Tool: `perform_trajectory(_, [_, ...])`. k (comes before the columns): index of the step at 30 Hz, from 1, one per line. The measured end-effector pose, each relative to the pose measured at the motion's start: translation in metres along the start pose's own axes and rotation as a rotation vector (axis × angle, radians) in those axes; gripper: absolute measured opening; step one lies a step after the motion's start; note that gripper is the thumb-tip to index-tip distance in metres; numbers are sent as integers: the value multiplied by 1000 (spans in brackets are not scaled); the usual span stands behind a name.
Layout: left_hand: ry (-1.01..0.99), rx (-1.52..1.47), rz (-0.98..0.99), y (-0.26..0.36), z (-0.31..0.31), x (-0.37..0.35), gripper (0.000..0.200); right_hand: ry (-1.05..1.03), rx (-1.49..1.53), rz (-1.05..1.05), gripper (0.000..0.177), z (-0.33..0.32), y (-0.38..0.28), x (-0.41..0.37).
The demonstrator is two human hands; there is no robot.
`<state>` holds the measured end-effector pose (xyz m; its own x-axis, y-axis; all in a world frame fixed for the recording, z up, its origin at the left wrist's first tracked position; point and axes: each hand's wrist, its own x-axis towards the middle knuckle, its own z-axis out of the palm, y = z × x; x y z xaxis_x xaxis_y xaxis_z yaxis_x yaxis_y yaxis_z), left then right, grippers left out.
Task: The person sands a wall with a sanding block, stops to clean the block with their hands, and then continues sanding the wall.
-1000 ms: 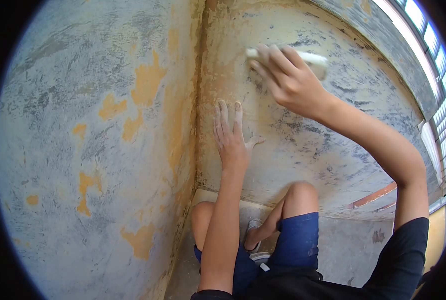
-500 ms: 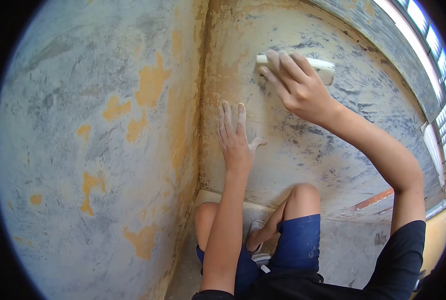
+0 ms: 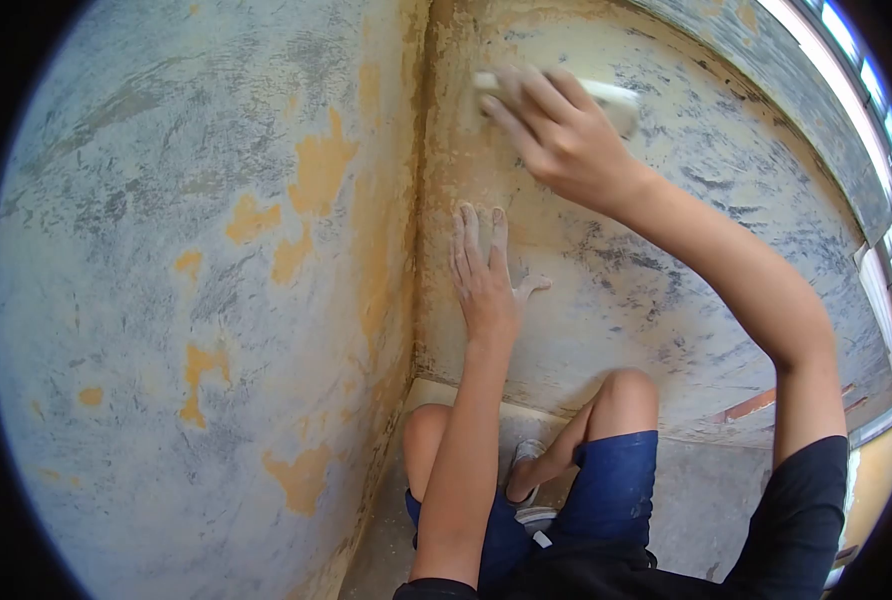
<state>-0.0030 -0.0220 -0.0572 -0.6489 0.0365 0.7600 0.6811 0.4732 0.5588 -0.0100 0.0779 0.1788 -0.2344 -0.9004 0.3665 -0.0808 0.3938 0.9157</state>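
My right hand [image 3: 569, 135] is closed around a long off-white sanding block [image 3: 614, 104], blurred by motion, held against the upper part of the scuffed wall [image 3: 656, 230] in front of me. The palm and fingers hide the middle of the block. Lower and to the left, my left hand [image 3: 488, 285] lies flat on the same wall near the corner. Its fingers point up with the thumb out to the side, and pale dust coats the fingertips. Nothing is in it.
A second wall [image 3: 166, 300] with grey smears and yellow-ochre patches [image 3: 321, 178] rises on my left and meets the front wall in a brown-stained corner [image 3: 421, 200]. My bent knees [image 3: 621, 400] are close to the front wall, above a grey floor [image 3: 701, 490]. A barred opening shows at upper right.
My right hand has slid the block up and to the left across the wall, toward the corner. My left hand keeps its place on the wall while the view shifts slightly.
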Motion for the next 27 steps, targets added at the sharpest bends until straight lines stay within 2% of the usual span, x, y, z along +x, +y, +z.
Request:
perform_trajectory(3, [1,-3,-7,0,-2,-2,136,-1,12,47,40,8,-9,17])
perform_trajectory(9, [-4,-10,-12,0,-3,0,134,-112,61,-11,43,-34,-1,-36])
perform_trajectory(14, [6,-22,-27,1,-2,-2,135,-20,17,7,48,6,-9,20])
perform_trajectory(18, [-2,-30,-39,1,-3,-1,135,-22,-5,-15,47,-14,-4,-15])
perform_trajectory(20, [-12,-22,-38,0,-2,1,134,-96,52,-16,46,-33,2,-38])
perform_trajectory(27, [1,-21,-6,-1,-3,-1,134,-31,24,41,45,11,-7,18])
